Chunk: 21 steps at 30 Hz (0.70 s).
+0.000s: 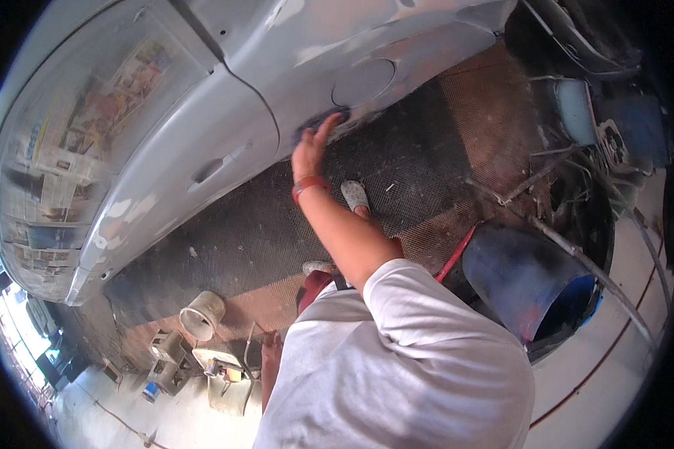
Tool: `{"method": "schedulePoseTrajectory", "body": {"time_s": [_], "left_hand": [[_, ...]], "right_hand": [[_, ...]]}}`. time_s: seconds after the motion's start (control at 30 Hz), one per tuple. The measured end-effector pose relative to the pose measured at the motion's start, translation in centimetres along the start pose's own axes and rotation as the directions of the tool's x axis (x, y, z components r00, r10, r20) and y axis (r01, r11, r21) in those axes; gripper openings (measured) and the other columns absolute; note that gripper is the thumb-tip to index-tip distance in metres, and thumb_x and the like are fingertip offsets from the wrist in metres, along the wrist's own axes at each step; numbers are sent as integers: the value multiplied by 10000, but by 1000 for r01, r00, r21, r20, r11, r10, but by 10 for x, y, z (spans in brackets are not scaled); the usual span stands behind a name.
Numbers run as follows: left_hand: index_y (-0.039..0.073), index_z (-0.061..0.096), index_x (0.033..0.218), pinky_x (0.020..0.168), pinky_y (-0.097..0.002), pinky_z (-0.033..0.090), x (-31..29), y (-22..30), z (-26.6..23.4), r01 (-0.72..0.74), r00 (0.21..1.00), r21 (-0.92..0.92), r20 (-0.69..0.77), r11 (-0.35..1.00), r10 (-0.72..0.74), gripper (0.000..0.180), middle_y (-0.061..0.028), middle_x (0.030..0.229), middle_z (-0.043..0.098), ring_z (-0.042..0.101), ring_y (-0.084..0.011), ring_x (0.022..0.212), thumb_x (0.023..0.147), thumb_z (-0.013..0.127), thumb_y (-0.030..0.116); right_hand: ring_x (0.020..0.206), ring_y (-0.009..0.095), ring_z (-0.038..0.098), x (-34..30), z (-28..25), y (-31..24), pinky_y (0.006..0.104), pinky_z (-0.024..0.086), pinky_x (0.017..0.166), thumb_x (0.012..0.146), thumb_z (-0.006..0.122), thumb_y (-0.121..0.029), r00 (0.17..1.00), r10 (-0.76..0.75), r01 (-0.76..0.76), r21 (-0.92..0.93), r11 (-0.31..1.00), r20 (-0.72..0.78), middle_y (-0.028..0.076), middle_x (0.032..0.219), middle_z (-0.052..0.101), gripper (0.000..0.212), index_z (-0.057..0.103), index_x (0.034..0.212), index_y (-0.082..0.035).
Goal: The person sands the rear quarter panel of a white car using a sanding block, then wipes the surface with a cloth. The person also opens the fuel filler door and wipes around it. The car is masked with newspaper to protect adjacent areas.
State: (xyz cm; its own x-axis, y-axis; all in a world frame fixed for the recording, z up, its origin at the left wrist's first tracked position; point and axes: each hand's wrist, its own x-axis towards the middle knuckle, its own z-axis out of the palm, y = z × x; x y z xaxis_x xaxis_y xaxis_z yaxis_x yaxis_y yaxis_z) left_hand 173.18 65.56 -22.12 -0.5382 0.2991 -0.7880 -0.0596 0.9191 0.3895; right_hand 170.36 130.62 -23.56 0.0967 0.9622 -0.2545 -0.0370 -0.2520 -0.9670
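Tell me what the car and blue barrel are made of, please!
Car: likely metal, satin grey; its smooth, curved panels show soft shine and paler patches. Blue barrel: maybe plastic, with a dull, scuffed side, though painted metal is possible.

Newspaper print [71, 159] on the car window [82, 67], toward ten o'clock.
From my feed I make out larger lettering beside a yellow strip on the sheets; the remaining print is too small to read.

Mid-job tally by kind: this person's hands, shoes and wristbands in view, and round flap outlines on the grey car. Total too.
Hands, right hand and left hand: 2
Pale shoes: 2
Red wristband: 1
Round flap outline: 1
Total: 6
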Motion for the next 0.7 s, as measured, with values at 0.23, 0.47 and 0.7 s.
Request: {"method": "schedulePoseTrajectory", "body": {"time_s": [0.23,0.47,0.7], "left_hand": [[-9,571,1513,1166,-419,469,14,189,3,-96,990,-132,-116,987,81,535,-199,1502,643,614,-316,1396,1133,585,367],[25,579,1513,1137,-431,493,36,183,0,-84,990,-48,-117,995,78,498,-200,1464,670,647,-315,1359,1131,590,345],[26,611,1493,1105,-421,520,31,166,25,29,999,130,19,991,-32,506,-182,1419,705,684,-285,1296,1116,629,363]], "right_hand": [[1680,384,115,169,-115,15,465,60,1377,1048,370,25,969,-194,171,-154,973,-151,274,1804,97,761,51,1738,2],[1381,329,570,202,-144,51,506,462,1167,972,435,64,871,473,-413,324,851,-133,168,1642,474,821,223,1740,-134],[1391,270,591,83,-132,70,386,413,1211,968,595,-33,700,568,-696,231,680,434,167,1500,642,564,570,1528,27]]}}
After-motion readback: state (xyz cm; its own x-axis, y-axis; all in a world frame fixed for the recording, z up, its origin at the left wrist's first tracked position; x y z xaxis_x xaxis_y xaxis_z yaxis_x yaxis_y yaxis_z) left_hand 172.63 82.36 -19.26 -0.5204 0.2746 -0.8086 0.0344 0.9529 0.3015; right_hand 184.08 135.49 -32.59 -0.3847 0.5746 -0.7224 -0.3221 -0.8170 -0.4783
